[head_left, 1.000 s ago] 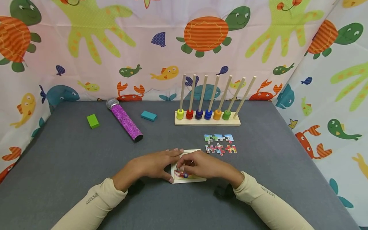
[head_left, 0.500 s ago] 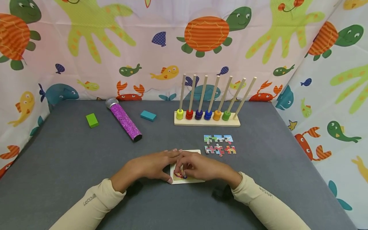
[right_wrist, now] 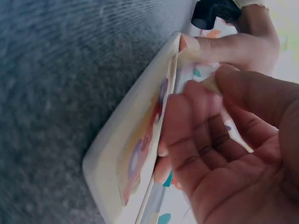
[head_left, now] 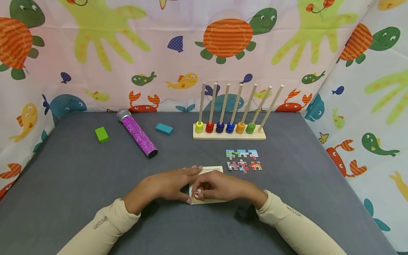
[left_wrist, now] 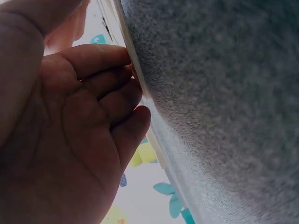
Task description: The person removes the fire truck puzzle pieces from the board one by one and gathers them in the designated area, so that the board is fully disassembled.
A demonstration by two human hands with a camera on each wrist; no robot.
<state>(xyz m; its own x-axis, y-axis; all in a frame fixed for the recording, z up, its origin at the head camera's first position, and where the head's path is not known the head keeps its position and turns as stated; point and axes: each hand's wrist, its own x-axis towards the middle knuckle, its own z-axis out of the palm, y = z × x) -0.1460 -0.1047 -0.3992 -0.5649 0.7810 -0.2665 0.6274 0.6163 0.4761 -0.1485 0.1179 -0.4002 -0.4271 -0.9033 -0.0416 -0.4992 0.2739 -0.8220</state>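
Note:
A small cream wooden puzzle board point(head_left: 211, 169) with a coloured picture lies flat at the middle front of the table. Along its left side rests my left hand point(head_left: 172, 182), fingers extended toward the far corner and thumb at the near corner. In the left wrist view, those fingertips touch the board's edge. My right hand point(head_left: 224, 184) is over the board and hides much of the picture. Seen from the right wrist, its thumb and index finger pinch a small wooden piece point(right_wrist: 212, 84), mostly covered by the fingers. Red and white parts of the picture show below the fingertips.
Several jigsaw pieces point(head_left: 243, 165) lie in two rows right of the board. Behind them stands a wooden peg stacker point(head_left: 229, 136) with coloured beads. Farther left are a teal block point(head_left: 164, 129), a purple glitter microphone point(head_left: 139, 136) and a green block point(head_left: 102, 134).
My right hand has shifted slightly left over the board, and its fingertips now cover the blue spot in the picture. The left hand has stayed along the board's left side.

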